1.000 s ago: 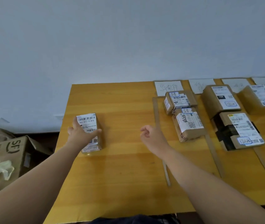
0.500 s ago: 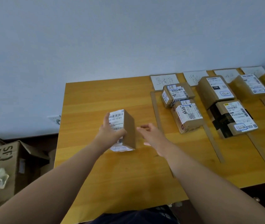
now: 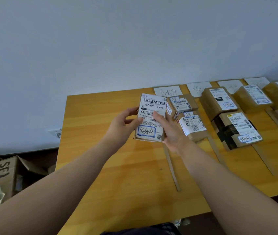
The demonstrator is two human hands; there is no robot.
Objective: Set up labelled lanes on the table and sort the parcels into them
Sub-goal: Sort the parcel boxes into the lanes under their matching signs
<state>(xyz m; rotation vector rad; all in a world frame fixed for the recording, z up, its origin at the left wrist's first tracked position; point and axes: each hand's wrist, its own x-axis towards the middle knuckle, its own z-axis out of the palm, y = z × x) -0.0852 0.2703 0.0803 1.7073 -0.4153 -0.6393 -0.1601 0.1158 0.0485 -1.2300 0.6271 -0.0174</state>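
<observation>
Parcel (image 3: 149, 126) now higher, white label (image 3: 153, 106) up, in curled fingers (image 3: 132, 110) of left hand (image 3: 121, 123), right hand (image 3: 169, 131).

small brown parcel (image 3: 151, 117), white label up, held above table w/ blue-boxed handwritten tag.

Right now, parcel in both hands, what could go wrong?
Held by the left hand and right hand, the parcel appears close to the nearest lane's two boxes; lowering it could knock them or shift the divider strip. The far lane cards are partly hidden, so it may be mis-sorted.
</observation>
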